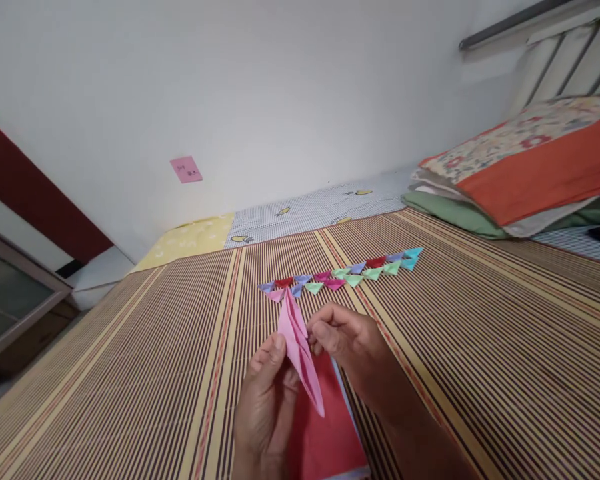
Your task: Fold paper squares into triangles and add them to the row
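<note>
Between my hands is a long, pointed piece of folded pink paper [300, 353], creased into layers along its length. My left hand [265, 393] grips its left side between thumb and fingers. At its right edge my right hand [350, 347] has its fingers curled in a pinch; the fingertips meet the paper's edge, partly hidden by the thumb. Below the hands lies a red sheet or pad [325, 433] with a pale edge. Just beyond them, two rows of small folded paper triangles [353, 281] in several colours run across the mat.
A striped bamboo mat [160, 360] covers the bed. Yellow fabric [195, 239] and checked fabric [300, 213] lie along the wall. At the right is a stack of folded bedding [540, 167] beneath a radiator [575, 57]. A pink note [186, 169] is on the white wall.
</note>
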Demonstrator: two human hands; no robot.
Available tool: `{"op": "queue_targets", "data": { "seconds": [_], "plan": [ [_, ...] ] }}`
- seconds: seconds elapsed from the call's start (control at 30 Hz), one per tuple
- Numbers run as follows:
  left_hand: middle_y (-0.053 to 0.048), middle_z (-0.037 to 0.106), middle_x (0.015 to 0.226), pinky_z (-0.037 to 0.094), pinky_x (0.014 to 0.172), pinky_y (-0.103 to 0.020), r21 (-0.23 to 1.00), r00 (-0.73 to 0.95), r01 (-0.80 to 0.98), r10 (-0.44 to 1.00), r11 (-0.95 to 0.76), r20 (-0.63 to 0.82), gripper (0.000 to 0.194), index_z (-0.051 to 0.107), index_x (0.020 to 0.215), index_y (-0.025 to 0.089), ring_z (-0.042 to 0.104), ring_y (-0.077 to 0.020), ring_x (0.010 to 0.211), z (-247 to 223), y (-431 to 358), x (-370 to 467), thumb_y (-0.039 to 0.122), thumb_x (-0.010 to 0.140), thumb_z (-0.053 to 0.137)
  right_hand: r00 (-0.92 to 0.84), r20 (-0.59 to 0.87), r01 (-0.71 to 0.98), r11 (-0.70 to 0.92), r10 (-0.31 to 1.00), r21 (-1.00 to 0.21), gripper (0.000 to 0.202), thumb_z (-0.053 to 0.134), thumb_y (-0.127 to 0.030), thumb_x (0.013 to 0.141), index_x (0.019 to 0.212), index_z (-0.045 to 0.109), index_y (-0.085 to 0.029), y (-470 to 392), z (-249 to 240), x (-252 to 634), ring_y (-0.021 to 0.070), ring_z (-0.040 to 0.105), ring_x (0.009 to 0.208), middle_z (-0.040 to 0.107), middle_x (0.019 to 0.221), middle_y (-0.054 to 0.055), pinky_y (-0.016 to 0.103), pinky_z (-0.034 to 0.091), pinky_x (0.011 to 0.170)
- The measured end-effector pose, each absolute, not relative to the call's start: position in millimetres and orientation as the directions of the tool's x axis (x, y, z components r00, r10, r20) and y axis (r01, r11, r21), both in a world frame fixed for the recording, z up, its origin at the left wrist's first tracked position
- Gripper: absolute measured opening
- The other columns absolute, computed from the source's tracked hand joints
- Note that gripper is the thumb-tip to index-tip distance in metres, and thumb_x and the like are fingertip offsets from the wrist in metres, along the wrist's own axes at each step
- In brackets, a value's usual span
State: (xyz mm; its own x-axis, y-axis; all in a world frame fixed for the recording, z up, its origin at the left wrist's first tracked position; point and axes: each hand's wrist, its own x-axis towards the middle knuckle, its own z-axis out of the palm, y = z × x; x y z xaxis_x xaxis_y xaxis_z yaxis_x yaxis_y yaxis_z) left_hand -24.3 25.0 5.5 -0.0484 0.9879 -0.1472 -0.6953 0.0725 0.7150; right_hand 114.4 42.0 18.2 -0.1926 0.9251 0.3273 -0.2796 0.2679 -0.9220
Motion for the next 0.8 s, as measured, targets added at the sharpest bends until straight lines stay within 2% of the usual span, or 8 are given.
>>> {"op": "queue_targets", "data": {
  "seconds": [0.1,0.2,0.37,0.47,0.63,0.73,0.8],
  "plan": [
    [-0.001,0.071,0.068,0.048,0.047,-0.014,0.683,-0.006,-0.722,0.985,0.113,-0.170,0.021,0.078,0.078,0.014,0.058,-0.0068,0.051,5.0,24.3,-23.3,0.019,0.063,0.093,-0.195,0.290,-0.291,0.227,0.937,-0.929,0.019,0.069,-0.034,0.090,0.082,0.064,-0.018,43.8,17.0,114.9,0.0119,0.054,0.068,0.058,0.072,-0.003,0.024,0.045,0.064],
    [-0.003,0.074,0.071,0.052,0.052,-0.015,0.653,0.009,-0.743,0.978,0.147,-0.210,0.025,0.078,0.078,0.014,0.064,-0.0092,0.057,4.5,23.8,-22.5,0.017,0.060,0.095,-0.194,0.266,-0.252,0.214,0.944,-0.944,0.014,0.071,-0.027,0.085,0.080,0.062,-0.018,44.1,16.4,114.2,0.0105,0.051,0.064,0.055,0.070,-0.005,0.022,0.042,0.060],
    [-0.003,0.074,0.071,0.055,0.053,-0.016,0.615,0.007,-0.771,0.967,0.168,-0.255,0.023,0.077,0.078,0.012,0.065,-0.0088,0.056,1.8,24.7,-23.4,0.014,0.062,0.094,-0.193,0.245,-0.191,0.209,0.950,-0.959,0.010,0.064,-0.021,0.088,0.079,0.062,-0.017,42.2,20.4,115.9,0.0101,0.050,0.064,0.055,0.068,-0.004,0.022,0.041,0.059],
    [-0.006,0.077,0.076,0.058,0.058,-0.019,0.604,0.032,-0.778,0.970,0.176,-0.241,0.024,0.077,0.079,0.011,0.069,-0.0120,0.062,1.3,25.0,-23.8,0.013,0.062,0.094,-0.191,0.235,-0.178,0.202,0.953,-0.963,0.010,0.063,-0.020,0.088,0.079,0.061,-0.017,41.7,23.6,117.2,0.0100,0.050,0.063,0.054,0.068,-0.004,0.022,0.041,0.058],
    [-0.007,0.078,0.079,0.058,0.060,-0.017,0.601,0.031,-0.784,0.977,0.156,-0.213,0.013,0.077,0.084,0.011,0.072,-0.0134,0.066,0.0,25.9,-24.8,0.009,0.073,0.085,-0.224,0.244,-0.171,0.208,0.944,-0.963,0.013,0.062,-0.016,0.087,0.074,0.058,-0.017,41.1,24.3,116.5,0.0075,0.042,0.055,0.047,0.061,-0.007,0.020,0.033,0.050],
    [-0.010,0.079,0.087,0.062,0.072,-0.025,0.571,0.074,-0.800,0.974,0.186,-0.214,0.006,0.077,0.084,0.011,0.076,-0.0180,0.076,-2.7,27.1,-26.6,0.007,0.081,0.076,-0.227,0.242,-0.180,0.203,0.943,-0.963,0.015,0.062,-0.019,0.088,0.073,0.058,-0.017,39.7,23.2,114.7,0.0074,0.040,0.053,0.046,0.060,-0.007,0.020,0.031,0.048],
    [-0.012,0.079,0.089,0.062,0.079,-0.029,0.566,0.081,-0.802,0.974,0.191,-0.214,0.008,0.077,0.086,0.011,0.076,-0.0191,0.079,-4.4,27.5,-27.3,0.006,0.085,0.071,-0.218,0.240,-0.163,0.208,0.946,-0.965,0.015,0.062,-0.018,0.087,0.073,0.058,-0.018,38.5,23.3,113.4,0.0077,0.041,0.053,0.046,0.060,-0.007,0.020,0.031,0.049]
  ]
}}
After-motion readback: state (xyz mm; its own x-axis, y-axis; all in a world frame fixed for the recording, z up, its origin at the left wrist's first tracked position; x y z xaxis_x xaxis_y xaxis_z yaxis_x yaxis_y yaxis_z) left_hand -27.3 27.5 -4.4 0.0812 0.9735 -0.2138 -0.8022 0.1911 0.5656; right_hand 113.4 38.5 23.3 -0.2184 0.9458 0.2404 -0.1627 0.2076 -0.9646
